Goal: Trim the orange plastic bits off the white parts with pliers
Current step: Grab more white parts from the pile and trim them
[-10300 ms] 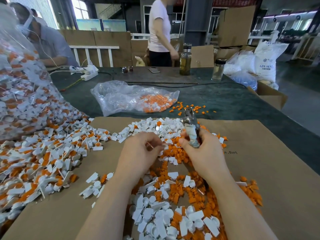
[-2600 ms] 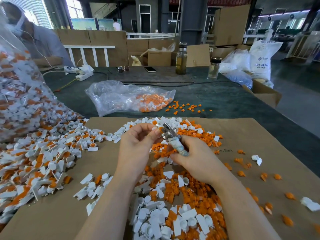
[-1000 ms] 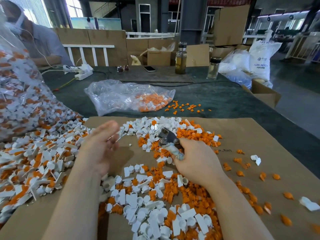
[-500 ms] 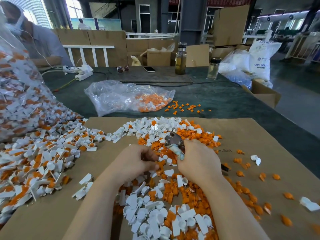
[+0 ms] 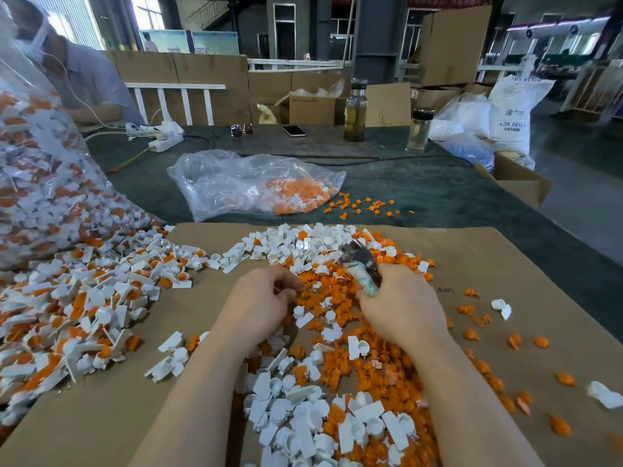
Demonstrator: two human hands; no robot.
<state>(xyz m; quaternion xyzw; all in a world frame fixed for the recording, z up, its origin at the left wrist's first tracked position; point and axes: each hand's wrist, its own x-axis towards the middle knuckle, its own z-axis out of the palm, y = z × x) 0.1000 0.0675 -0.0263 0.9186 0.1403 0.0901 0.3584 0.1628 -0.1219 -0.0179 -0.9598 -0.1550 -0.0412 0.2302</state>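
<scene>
My right hand (image 5: 401, 308) grips the pliers (image 5: 359, 264), their metal jaws pointing up and to the left above my knuckles. My left hand (image 5: 259, 305) is curled beside it with its fingertips pinched together; a small part seems to sit between them, mostly hidden. Under both hands lies a mix of cut orange bits (image 5: 340, 298) and trimmed white parts (image 5: 303, 416) on brown cardboard (image 5: 505, 264). A big heap of untrimmed white-and-orange parts (image 5: 77, 308) spreads at the left.
A large clear bag of untrimmed parts (image 5: 30, 170) stands at the far left. A smaller clear bag holding orange bits (image 5: 256, 187) lies beyond the cardboard. Two bottles (image 5: 354, 111), a phone and a power strip sit at the table's back. A person sits at the back left.
My left hand reached out to the heap on the left, then came back to the middle and now sits pinched next to the pliers. My right hand stayed in place holding the pliers.
</scene>
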